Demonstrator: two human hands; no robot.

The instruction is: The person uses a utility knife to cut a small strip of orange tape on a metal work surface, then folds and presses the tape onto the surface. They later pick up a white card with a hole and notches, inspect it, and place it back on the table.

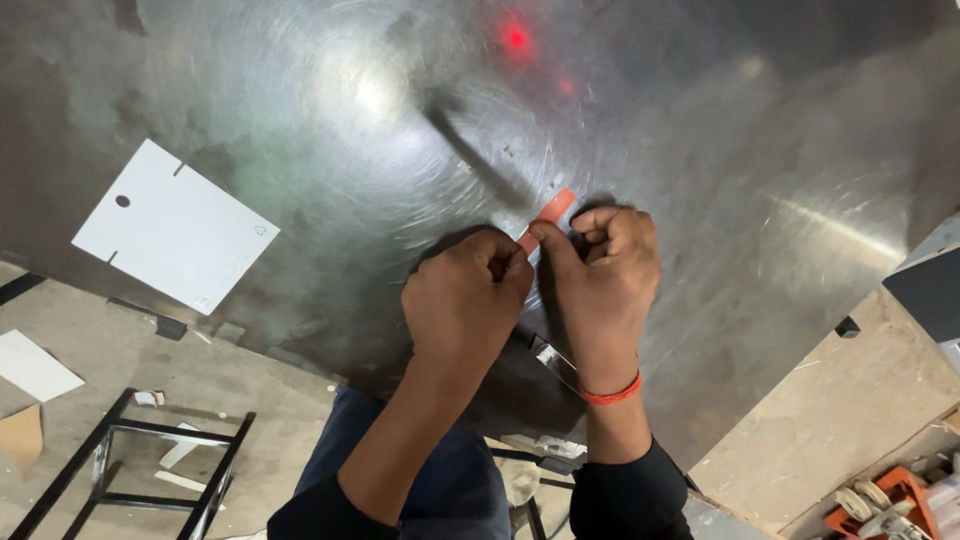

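Observation:
A large scratched sheet of shiny metal (700, 150) fills the upper view. Both hands meet over its near middle, pinching a short orange strip (553, 209) that lies against the metal. My left hand (465, 300) is closed in a fist, its fingertips at the strip's lower end. My right hand (600, 275), with an orange thread band at the wrist, presses its thumb on the strip beside the left. A small metal piece (555, 360) shows under the right wrist at the sheet's edge.
A white rectangular plate (175, 225) with a small hole rests on the sheet at left. A red light spot (515, 38) glows near the top. Below left stands a black metal frame (130, 470) on the dusty floor. Orange tools (885, 500) sit at bottom right.

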